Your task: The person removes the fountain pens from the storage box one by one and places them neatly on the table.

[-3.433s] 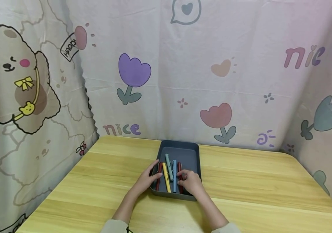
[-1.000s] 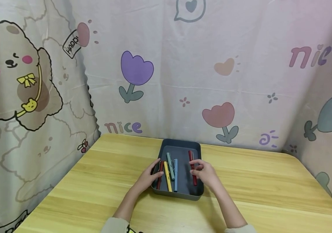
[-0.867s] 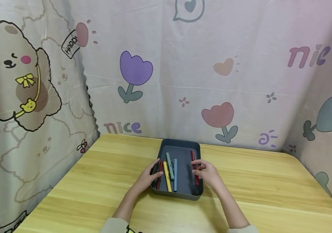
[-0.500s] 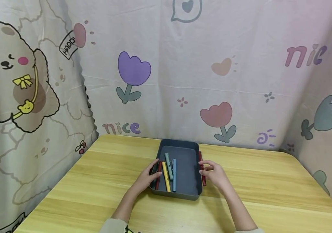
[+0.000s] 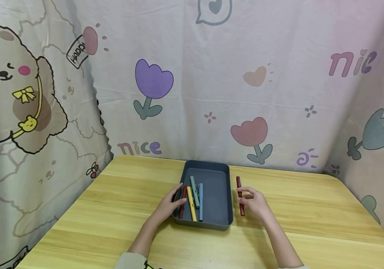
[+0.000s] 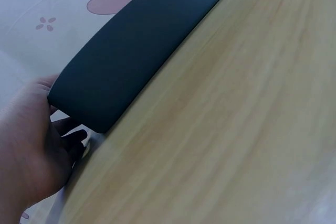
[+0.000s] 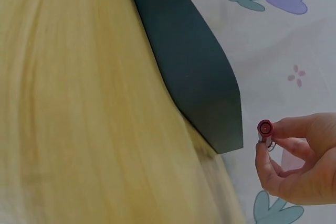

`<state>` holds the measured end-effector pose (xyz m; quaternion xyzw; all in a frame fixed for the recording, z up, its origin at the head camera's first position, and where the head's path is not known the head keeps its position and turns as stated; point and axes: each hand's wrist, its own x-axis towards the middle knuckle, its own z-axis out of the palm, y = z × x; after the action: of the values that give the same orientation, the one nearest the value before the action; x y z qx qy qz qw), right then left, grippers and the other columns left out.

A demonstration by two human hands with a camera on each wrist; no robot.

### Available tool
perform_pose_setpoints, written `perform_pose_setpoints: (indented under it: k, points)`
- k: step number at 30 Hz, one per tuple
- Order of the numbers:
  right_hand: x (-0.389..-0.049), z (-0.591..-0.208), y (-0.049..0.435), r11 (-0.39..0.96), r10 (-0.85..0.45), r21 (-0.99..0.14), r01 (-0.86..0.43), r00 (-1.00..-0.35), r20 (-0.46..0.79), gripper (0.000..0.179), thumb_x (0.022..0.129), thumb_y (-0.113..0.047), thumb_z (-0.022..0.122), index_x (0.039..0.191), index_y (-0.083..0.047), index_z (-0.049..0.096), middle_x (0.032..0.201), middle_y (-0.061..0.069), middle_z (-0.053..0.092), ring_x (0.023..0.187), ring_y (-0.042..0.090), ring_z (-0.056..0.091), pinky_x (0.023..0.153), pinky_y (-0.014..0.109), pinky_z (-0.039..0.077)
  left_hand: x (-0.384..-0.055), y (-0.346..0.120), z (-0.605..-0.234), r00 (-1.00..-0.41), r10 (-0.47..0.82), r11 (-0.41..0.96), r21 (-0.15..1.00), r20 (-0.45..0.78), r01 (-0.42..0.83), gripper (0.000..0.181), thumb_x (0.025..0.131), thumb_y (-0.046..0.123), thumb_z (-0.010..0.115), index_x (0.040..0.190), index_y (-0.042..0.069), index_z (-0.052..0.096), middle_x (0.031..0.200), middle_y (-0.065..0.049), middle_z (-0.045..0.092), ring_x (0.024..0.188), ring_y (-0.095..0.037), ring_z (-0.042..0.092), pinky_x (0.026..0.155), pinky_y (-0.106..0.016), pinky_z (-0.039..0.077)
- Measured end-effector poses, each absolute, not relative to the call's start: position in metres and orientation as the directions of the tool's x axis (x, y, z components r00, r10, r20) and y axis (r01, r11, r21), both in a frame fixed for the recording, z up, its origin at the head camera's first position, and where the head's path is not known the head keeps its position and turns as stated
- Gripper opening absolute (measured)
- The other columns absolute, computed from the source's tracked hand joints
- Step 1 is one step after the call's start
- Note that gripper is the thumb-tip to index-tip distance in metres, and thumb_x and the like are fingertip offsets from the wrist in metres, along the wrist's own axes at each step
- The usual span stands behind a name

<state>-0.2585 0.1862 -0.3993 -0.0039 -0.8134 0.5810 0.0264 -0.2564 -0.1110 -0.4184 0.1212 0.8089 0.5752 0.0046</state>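
Observation:
In the head view, a dark grey tray (image 5: 216, 200) lies on the wooden table. My left hand (image 5: 169, 204) holds its left wall, with the thumb over the rim. Side by side in the tray's left half lie a dark red pen (image 5: 182, 207), a yellow pen (image 5: 191, 204), a green pen (image 5: 194, 192) and a blue pen (image 5: 200, 205). Just right of the tray, my right hand (image 5: 256, 202) pinches another dark red pen (image 5: 239, 184) between thumb and fingers. The right wrist view shows this red pen (image 7: 265, 128) end-on, raised off the table.
The wooden table (image 5: 299, 213) extends left and right of the tray. A printed curtain (image 5: 205, 74) hangs behind the table's back edge and along both sides. The tray's outer wall (image 6: 136, 51) fills much of the left wrist view.
My right hand has carried one dark red pen from among the others, across the tray and past its right wall. The left hand has stayed on the tray; the other pens lie as before.

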Motion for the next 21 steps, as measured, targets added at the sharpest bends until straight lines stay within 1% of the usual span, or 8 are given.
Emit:
perform_pose_setpoints:
  k: [5,12,21]
  points:
    - [-0.260,-0.404,0.188,0.332,0.047,-0.943,-0.012,-0.998,0.029,0.030,0.082,0.007,0.062,0.112,0.006,0.060,0.082,0.013,0.059,0.070,0.018,0.057,0.063,0.033,0.050,-0.257,-0.111,-0.418,-0.969,0.207,0.303,0.933,0.137,0.197,0.058,0.090,0.012,0.058,0.142,0.002,0.033,0.143,-0.026,0.026,0.129,-0.045,0.020,0.098,-0.061,0.022]
    - [-0.264,-0.413,0.189,0.310,0.037,-0.950,0.028,-0.999,-0.017,0.031,0.083,0.006,0.060,0.114,0.004,0.059,0.085,0.014,0.059,0.072,0.019,0.057,0.061,0.030,0.048,-0.259,-0.111,-0.418,-0.968,0.208,0.299,0.934,0.137,0.197,0.059,0.091,0.012,0.058,0.142,0.002,0.033,0.143,-0.026,0.025,0.130,-0.045,0.020,0.098,-0.061,0.021]
    - [-0.263,-0.423,0.190,0.300,0.032,-0.952,0.051,-0.999,-0.043,0.031,0.083,0.008,0.060,0.114,0.008,0.057,0.087,0.016,0.061,0.072,0.021,0.059,0.061,0.032,0.050,-0.256,-0.111,-0.418,-0.969,0.203,0.310,0.929,0.141,0.200,0.058,0.091,0.012,0.058,0.142,0.002,0.033,0.142,-0.027,0.026,0.129,-0.046,0.021,0.097,-0.062,0.021]
